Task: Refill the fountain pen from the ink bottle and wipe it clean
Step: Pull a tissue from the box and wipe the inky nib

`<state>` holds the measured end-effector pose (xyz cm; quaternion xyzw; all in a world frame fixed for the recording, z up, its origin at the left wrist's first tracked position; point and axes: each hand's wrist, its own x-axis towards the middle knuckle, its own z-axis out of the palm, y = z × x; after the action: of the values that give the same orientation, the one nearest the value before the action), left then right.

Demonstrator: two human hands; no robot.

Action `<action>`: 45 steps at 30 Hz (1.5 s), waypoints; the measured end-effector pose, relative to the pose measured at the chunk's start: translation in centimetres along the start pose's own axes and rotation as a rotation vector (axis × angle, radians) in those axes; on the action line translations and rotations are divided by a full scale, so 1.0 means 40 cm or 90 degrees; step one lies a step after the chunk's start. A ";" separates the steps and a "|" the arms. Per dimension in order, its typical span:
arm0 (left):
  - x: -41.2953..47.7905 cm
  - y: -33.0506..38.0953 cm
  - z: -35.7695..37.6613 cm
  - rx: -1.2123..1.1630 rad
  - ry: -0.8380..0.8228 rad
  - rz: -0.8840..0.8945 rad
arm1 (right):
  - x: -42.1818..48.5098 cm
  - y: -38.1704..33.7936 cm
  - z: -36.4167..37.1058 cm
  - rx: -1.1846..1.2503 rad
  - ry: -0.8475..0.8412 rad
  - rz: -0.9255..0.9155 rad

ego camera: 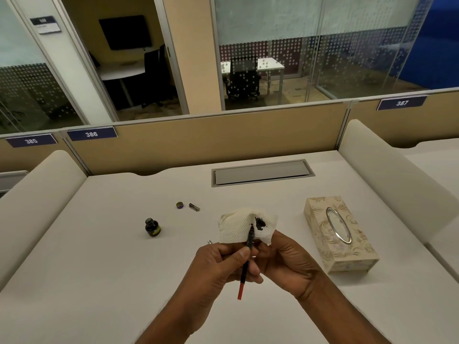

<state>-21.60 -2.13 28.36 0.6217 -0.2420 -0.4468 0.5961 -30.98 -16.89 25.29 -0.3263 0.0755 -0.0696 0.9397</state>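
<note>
My left hand [223, 264] grips the fountain pen's inner section [244, 269], a thin dark tube with a red rear end, nib pointing away from me. My right hand [285, 259] holds a white paper tissue [238, 227] behind the nib; the tissue bears a black ink blot near its middle. The nib tip rests against the tissue. An uncapped ink bottle [152, 227] stands on the desk to the left. Its small cap [180, 205] and a short metal pen part [194, 207] lie farther back.
A patterned tissue box [340, 234] lies on the desk to the right. A grey cable hatch [262, 173] sits at the back of the white desk [99, 269]. Padded dividers flank both sides, with a tan partition behind.
</note>
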 end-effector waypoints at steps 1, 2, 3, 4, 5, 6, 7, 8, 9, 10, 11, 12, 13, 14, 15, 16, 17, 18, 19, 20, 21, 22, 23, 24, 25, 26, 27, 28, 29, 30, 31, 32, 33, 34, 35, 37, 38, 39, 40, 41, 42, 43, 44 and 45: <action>0.001 -0.001 0.001 0.002 0.001 0.000 | -0.001 -0.001 0.001 0.007 -0.001 -0.002; 0.002 -0.002 0.003 0.003 0.002 0.000 | -0.002 -0.003 0.002 0.014 -0.004 -0.003; 0.002 -0.003 0.004 0.003 0.002 0.001 | -0.004 -0.004 0.003 0.020 -0.011 -0.003; 0.003 -0.002 0.006 0.004 0.002 0.003 | -0.006 -0.007 0.005 0.026 -0.019 -0.003; 0.003 -0.002 0.008 0.005 0.003 0.005 | -0.008 -0.010 0.007 0.030 -0.024 -0.002; 0.004 -0.001 0.010 0.006 0.004 0.007 | -0.010 -0.013 0.009 0.034 -0.029 0.001; 0.003 0.000 0.012 0.006 0.003 0.011 | -0.012 -0.017 0.009 0.040 -0.034 0.002; 0.002 0.000 0.015 0.006 0.001 0.015 | -0.013 -0.019 0.009 0.053 -0.038 0.000; 0.001 0.000 0.017 0.005 -0.001 0.018 | -0.014 -0.022 0.009 0.061 -0.041 -0.007; 0.000 0.001 0.018 0.002 -0.005 0.018 | -0.015 -0.024 0.009 0.057 -0.044 -0.021; -0.001 0.003 0.018 -0.006 -0.015 0.015 | -0.016 -0.025 0.010 0.042 -0.046 -0.036; -0.002 0.006 0.017 -0.023 -0.032 0.006 | -0.017 -0.023 0.009 0.031 -0.053 -0.050; -0.004 0.010 0.016 -0.049 -0.061 -0.008 | -0.019 -0.022 0.007 0.033 -0.063 -0.056; -0.006 0.013 0.014 -0.080 -0.097 -0.024 | -0.022 -0.021 0.006 0.045 -0.073 -0.054; -0.007 0.016 0.012 -0.113 -0.134 -0.041 | -0.024 -0.020 0.005 0.058 -0.081 -0.048; -0.008 0.019 0.010 -0.145 -0.166 -0.057 | -0.026 -0.020 0.004 0.065 -0.085 -0.041; -0.008 0.020 0.010 -0.177 -0.194 -0.072 | -0.027 -0.020 0.003 0.057 -0.081 -0.038; -0.008 0.021 0.010 -0.209 -0.216 -0.083 | -0.028 -0.021 0.002 0.033 -0.070 -0.045; -0.007 0.020 0.010 -0.242 -0.234 -0.094 | -0.029 -0.021 0.003 0.006 -0.061 -0.061; -0.006 0.019 0.011 -0.271 -0.249 -0.102 | -0.029 -0.021 0.003 -0.011 -0.060 -0.081; -0.006 0.017 0.012 -0.294 -0.262 -0.108 | -0.029 -0.020 0.004 -0.017 -0.064 -0.099; -0.005 0.015 0.012 -0.311 -0.272 -0.111 | -0.030 -0.019 0.007 -0.022 -0.066 -0.113; -0.004 0.013 0.012 -0.323 -0.281 -0.113 | -0.030 -0.017 0.009 -0.027 -0.060 -0.124; -0.003 0.010 0.012 -0.334 -0.288 -0.113 | -0.029 -0.015 0.012 -0.031 -0.050 -0.131; -0.002 0.008 0.012 -0.347 -0.294 -0.114 | -0.029 -0.012 0.013 -0.030 -0.041 -0.134; -0.002 0.005 0.011 -0.362 -0.299 -0.116 | -0.029 -0.009 0.015 -0.026 -0.038 -0.136; -0.002 0.003 0.011 -0.379 -0.305 -0.120 | -0.029 -0.007 0.018 -0.025 -0.038 -0.135; -0.003 -0.001 0.011 -0.397 -0.310 -0.125 | -0.029 -0.005 0.022 -0.030 -0.035 -0.132; -0.004 -0.003 0.011 -0.412 -0.313 -0.128 | -0.029 -0.003 0.027 -0.036 -0.025 -0.125; -0.004 -0.005 0.010 -0.421 -0.314 -0.130 | -0.028 -0.001 0.030 -0.036 -0.008 -0.112; -0.004 -0.007 0.009 -0.425 -0.314 -0.129 | -0.028 0.002 0.034 -0.027 0.011 -0.099; -0.004 -0.007 0.009 -0.426 -0.313 -0.128 | -0.029 0.004 0.038 -0.009 0.028 -0.088; -0.003 -0.007 0.008 -0.426 -0.311 -0.127 | -0.032 0.005 0.041 0.012 0.042 -0.077; -0.003 -0.006 0.008 -0.426 -0.307 -0.127 | -0.034 0.005 0.047 0.025 0.051 -0.071; -0.003 -0.006 0.007 -0.427 -0.304 -0.127 | -0.038 0.005 0.054 0.032 0.057 -0.070; -0.004 -0.005 0.007 -0.430 -0.305 -0.128 | -0.044 0.004 0.065 0.040 0.066 -0.069; -0.005 -0.005 0.007 -0.432 -0.309 -0.128 | -0.048 0.004 0.070 0.050 0.071 -0.062; -0.005 -0.004 0.007 -0.435 -0.313 -0.128 | -0.050 0.004 0.074 0.066 0.077 -0.052; -0.006 -0.003 0.007 -0.435 -0.316 -0.127 | -0.051 0.005 0.075 0.081 0.084 -0.042; -0.007 -0.001 0.006 -0.430 -0.317 -0.123 | -0.052 0.005 0.076 0.088 0.092 -0.037; -0.008 0.001 0.005 -0.418 -0.316 -0.118 | -0.053 0.005 0.079 0.089 0.104 -0.035; -0.008 0.004 0.004 -0.401 -0.310 -0.111 | -0.053 0.003 0.082 0.085 0.116 -0.034; -0.009 0.007 0.003 -0.381 -0.302 -0.105 | -0.053 0.002 0.084 0.079 0.124 -0.034; -0.009 0.010 0.002 -0.362 -0.291 -0.099 | -0.054 0.002 0.086 0.073 0.129 -0.031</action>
<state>-21.77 -1.94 28.83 0.3320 -0.1873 -0.6672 0.6399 -32.43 -14.36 28.10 -0.2649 0.1581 -0.1294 0.9424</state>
